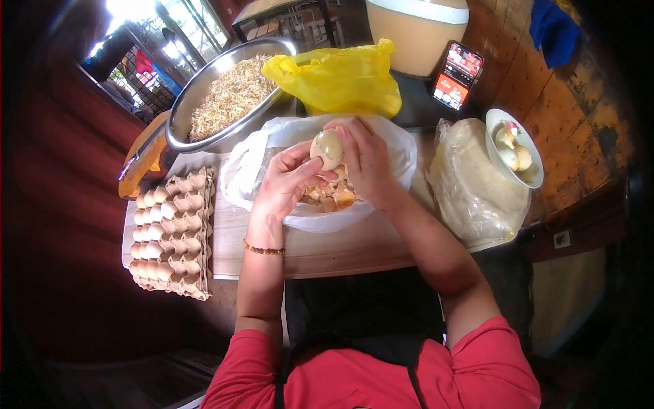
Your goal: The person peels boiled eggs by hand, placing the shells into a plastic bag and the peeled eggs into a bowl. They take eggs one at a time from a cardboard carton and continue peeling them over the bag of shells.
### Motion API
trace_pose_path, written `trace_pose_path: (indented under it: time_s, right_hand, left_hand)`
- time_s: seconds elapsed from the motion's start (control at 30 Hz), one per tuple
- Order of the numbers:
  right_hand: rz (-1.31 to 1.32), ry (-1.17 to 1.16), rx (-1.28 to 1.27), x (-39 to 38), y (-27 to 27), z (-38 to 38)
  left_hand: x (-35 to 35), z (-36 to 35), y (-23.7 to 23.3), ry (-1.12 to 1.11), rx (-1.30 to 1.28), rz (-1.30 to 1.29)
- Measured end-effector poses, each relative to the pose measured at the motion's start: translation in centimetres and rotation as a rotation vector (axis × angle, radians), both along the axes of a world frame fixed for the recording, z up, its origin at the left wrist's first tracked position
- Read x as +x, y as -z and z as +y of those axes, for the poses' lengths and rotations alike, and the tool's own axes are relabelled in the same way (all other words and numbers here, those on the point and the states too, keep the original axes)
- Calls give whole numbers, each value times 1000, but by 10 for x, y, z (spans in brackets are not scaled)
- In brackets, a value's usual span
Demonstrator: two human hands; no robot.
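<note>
A partly peeled egg (pixel 330 149) is held upright between my hands, a smooth grey-green patch showing where its shell is gone. My left hand (pixel 286 178) grips it from the left and below with thumb and fingers. From the right, my right hand (pixel 364 155) has its curled fingers and thumb against the top and side of the egg; some fingertips are hidden. Under both hands lies a white plastic bag (pixel 248 163), opened wide, with broken eggshell (pixel 334 198) inside.
At left stands a cardboard egg tray (pixel 194 225) with several eggs (pixel 153 232). Behind are a metal basin (pixel 180 136) of sprouts, a yellow bag (pixel 340 78), a propped phone (pixel 458 76) and a tan container (pixel 415 37). A white bowl (pixel 535 170) with peeled eggs sits right, beside a clear bag (pixel 477 180).
</note>
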State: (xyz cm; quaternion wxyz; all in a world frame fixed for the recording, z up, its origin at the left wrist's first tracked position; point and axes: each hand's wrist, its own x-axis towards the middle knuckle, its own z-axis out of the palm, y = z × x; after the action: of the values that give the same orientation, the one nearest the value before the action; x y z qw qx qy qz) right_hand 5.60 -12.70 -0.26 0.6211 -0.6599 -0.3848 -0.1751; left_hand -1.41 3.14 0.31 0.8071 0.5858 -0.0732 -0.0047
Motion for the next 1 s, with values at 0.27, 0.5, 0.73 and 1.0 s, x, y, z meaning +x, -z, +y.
trace_pose_path:
  time_s: [0.27, 0.5, 0.73, 1.0]
  right_hand:
    - [71, 27, 6, 8, 5, -1]
    - [162, 72, -54, 12, 5, -2]
    - [6, 186, -93, 9, 4, -2]
    - [4, 222, -96, 6, 0, -2]
  left_hand:
    - [-1, 5, 3, 81, -37, -5]
    - [-2, 7, 0, 111, -203, 36]
    - [-1, 3, 2, 27, -277, 109]
    - [1, 2, 6, -64, -142, 82]
